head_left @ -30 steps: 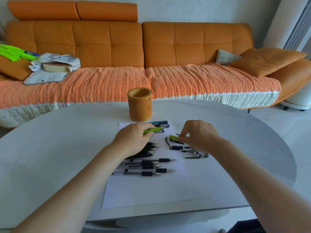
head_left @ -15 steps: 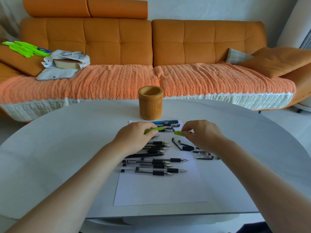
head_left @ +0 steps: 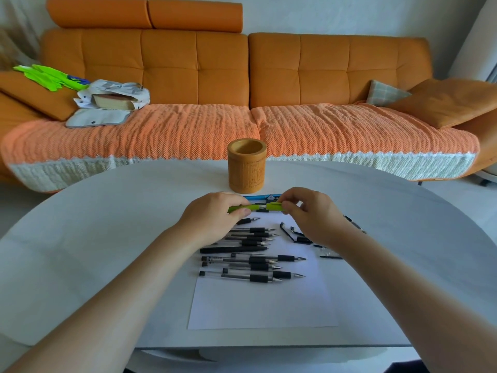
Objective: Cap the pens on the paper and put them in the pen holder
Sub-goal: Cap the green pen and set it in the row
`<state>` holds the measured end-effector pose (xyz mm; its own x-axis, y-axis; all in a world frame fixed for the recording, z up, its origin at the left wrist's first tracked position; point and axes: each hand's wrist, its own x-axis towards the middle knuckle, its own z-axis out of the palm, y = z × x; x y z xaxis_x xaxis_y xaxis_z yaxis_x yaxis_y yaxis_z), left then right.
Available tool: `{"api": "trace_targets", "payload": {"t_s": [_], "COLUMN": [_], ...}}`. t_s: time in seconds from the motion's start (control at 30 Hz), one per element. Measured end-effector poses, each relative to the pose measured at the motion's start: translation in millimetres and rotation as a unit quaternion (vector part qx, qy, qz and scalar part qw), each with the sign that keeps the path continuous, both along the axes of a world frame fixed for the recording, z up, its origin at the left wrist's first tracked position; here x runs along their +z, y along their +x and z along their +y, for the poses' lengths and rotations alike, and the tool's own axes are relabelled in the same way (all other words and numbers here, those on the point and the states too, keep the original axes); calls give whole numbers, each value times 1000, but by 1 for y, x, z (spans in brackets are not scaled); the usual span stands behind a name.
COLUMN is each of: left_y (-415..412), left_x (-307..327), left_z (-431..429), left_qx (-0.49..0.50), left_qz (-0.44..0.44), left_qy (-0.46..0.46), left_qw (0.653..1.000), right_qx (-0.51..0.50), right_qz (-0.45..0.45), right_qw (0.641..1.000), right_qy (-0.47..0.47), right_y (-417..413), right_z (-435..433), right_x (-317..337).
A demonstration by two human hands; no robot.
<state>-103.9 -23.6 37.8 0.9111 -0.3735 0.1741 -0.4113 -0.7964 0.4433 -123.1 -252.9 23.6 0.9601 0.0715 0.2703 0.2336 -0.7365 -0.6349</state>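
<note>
**A:** So, what has changed in the last second?

**B:** A moment ago my hands were apart, the cap in one and the pen in the other. Now they have come together. My left hand (head_left: 215, 216) is closed around the barrel of the green pen (head_left: 242, 209), and my right hand (head_left: 309, 211) pinches the green cap (head_left: 274, 206) at its tip. The cap's mouth sits right at the nib; whether it has clicked home I cannot tell.

**A:** And for the task?

**B:** This looks like the first pen being capped. The pen holder (head_left: 247, 166) stands just beyond my hands and I see nothing in it. The black pens (head_left: 250, 254) lie uncapped on the paper (head_left: 263, 305) below my left hand, and the loose caps (head_left: 298, 235) are under my right wrist.

**A:** Room to move?

**B:** Plenty. Between my knuckles and the holder lies only a blue pen (head_left: 258, 197), so lifting forward to drop the green one in looks clear. The counter (head_left: 107, 238) is bare to the left and right of my hands. One cap (head_left: 355, 223) lies off the paper beside my right forearm, and I judge a careless sweep could roll it toward the counter's edge.
</note>
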Motion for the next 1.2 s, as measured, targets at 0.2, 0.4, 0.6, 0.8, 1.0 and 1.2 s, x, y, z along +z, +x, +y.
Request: {"api": "trace_targets", "payload": {"t_s": [0.2,0.4,0.6,0.8,1.0,1.2], "left_y": [-3,-3,-7,-7,-3,7], "left_x": [2,6,12,16,16,15], "left_z": [-4,-4,1,0,2,-5], "left_qx": [-44,-67,-65,-62,-107,-105], "left_qz": [49,76,33,61,-25,-40], "left_qy": [-31,-6,44,-68,-80,-56], "left_qw": [997,995,996,994,991,992], "right_qx": [36,38,56,64,28,28], "right_qz": [8,9,-18,-64,68,37], "right_qw": [999,999,998,996,987,994], "right_qy": [15,23,12,21,145,103], "right_y": [-8,-9,-12,-13,-10,-1], "right_z": [12,14,14,19,23,17], "right_x": [5,7,3,4,10,22]}}
